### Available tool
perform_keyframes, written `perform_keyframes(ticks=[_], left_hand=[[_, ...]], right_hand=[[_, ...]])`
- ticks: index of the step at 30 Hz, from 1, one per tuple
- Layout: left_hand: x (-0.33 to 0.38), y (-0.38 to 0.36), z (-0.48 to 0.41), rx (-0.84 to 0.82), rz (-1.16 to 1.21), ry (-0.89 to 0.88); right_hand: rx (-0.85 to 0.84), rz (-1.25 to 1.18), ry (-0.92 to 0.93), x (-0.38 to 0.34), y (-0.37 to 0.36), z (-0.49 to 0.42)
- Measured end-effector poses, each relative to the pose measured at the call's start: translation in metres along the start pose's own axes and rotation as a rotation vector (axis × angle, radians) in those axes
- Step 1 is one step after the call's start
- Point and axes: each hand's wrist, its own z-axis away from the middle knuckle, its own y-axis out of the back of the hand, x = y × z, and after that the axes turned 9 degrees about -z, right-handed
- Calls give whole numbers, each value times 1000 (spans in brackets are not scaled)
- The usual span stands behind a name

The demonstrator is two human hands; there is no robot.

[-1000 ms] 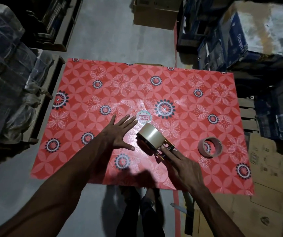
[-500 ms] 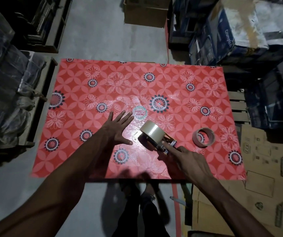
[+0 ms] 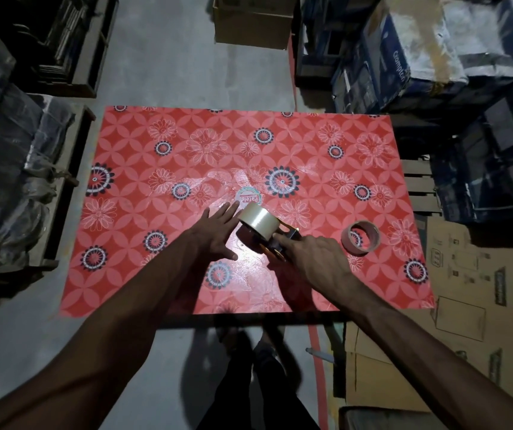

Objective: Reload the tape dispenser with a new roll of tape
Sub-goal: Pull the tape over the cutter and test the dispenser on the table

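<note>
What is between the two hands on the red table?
In the head view, the tape dispenser with its full tape roll sits between the open left hand and the right hand, which touches its handle end.

The far half of the table (image 3: 205, 144) lies open, as do its left part and the near edge. Near the middle, the tape dispenser (image 3: 267, 234) with its full roll stands between the left hand (image 3: 214, 234) and right hand (image 3: 314, 259). A spent tape core (image 3: 360, 237) sits just right of the right hand. Stacked boxes (image 3: 404, 57) crowd the right side.
</note>
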Motion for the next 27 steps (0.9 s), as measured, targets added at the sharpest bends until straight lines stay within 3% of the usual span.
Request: perform_keyframes(ticks=[6,13,19,27], left_hand=[[6,4,4,-13,72,63],[12,0,8,-1,85,108],[10,2,11,-2,143,103],[10,3,9,23,161,91]], right_hand=[[-82,18,-56,-21,25,-12],[-114,-16,-344,-57,16,-51],[-390,-12,-390,-24,32,-42],[-209,-582,-469,52,44,0]])
